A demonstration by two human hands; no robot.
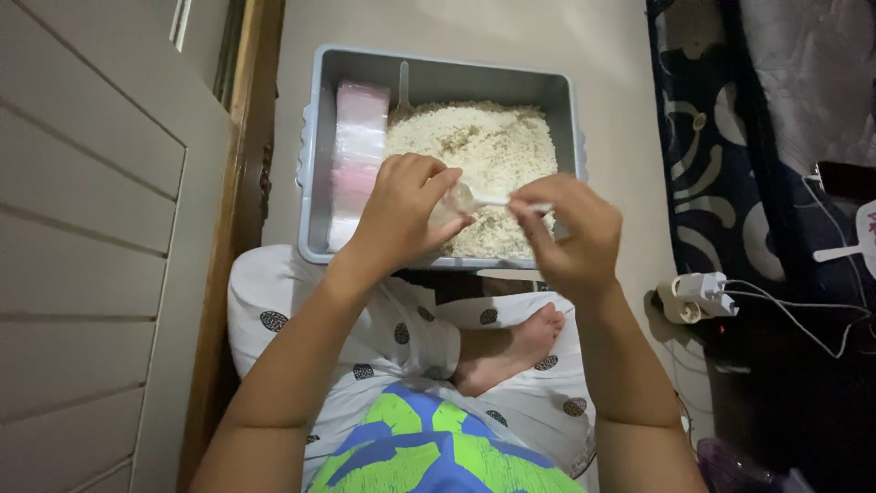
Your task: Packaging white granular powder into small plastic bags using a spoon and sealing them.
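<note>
Item: spoon [484, 199], clear plastic. I see it held over the near half of the grey bin [315, 183], just above the rice [484, 146]. Long axis runs roughly left to right across the view; bowl end points to my left, handle to my right.

Left hand [401, 215]: curled around a small clear bag [447, 210] at the spoon's bowl; I cannot tell how full the bag is.

Right hand [570, 233]: fingers pinched on the spoon handle.

Progress, as I judge it: a spoonful sits at the bag's mouth. The bin holds a deep heap of rice, so most remains. A stack of pink and clear bags [358, 151] lies along the bin's left wall; whether filled I cannot tell. A second scoop [402, 91] stands in the rice at the far wall, untouched.

Bin rests on the floor [611, 110], just beyond my knees.
</note>
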